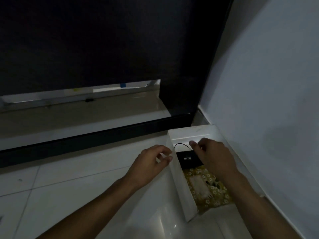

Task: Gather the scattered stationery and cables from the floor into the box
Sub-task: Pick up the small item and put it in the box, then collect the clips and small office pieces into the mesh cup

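The box [179,183] sat tight in the corner, its far end near a dark cabinet [107,49] and its right side along the wall [276,83], so only the left side and the top were open to reach. Inside, a black device [187,160] with a thin cable [181,145] and a floral pouch [205,188] covered most of the bottom. Bare tiled floor [69,195] lay to the left.

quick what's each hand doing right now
Left hand: open, fingers loosely curled by the box wall, holding nothing.
Right hand: over the box; grip cannot be told.
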Demonstrator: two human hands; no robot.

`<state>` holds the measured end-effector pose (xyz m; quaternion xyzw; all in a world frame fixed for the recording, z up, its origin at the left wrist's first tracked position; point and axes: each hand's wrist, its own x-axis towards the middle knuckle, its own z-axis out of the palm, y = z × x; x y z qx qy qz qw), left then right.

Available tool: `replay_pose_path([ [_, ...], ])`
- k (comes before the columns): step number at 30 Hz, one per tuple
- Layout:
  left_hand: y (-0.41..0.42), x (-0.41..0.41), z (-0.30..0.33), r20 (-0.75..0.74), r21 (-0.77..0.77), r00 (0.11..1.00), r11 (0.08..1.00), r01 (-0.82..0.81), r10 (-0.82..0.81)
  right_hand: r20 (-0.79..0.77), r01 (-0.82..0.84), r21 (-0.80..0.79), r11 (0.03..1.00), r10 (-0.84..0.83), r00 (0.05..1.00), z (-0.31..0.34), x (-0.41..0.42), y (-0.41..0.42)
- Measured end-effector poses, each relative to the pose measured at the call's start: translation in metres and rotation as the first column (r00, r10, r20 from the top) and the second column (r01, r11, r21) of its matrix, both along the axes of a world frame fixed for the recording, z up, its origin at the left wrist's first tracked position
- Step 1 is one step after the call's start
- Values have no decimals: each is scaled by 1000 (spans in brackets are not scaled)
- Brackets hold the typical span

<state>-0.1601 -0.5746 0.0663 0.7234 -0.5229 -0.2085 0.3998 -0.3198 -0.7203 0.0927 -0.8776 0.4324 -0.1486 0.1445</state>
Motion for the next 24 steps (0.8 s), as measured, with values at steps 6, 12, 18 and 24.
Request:
replay_pose_path([
  [6, 40, 17, 45, 137, -118, 990, 993, 25, -9, 357, -247, 125, 961, 189, 915, 41, 49, 42],
  [12, 86, 38, 89, 248, -226, 967, 974, 3, 55, 710, -630, 232, 741, 314, 631, 77, 93, 90],
  [18, 144, 69, 172, 251, -479, 925, 867, -137, 285, 859, -877, 99, 470, 404, 313, 145, 137, 157],
  [24, 226, 96, 246, 94, -673, 833, 651, -350, 545, 890, -940, -36, 340, 438, 124, 210, 186, 239],
])
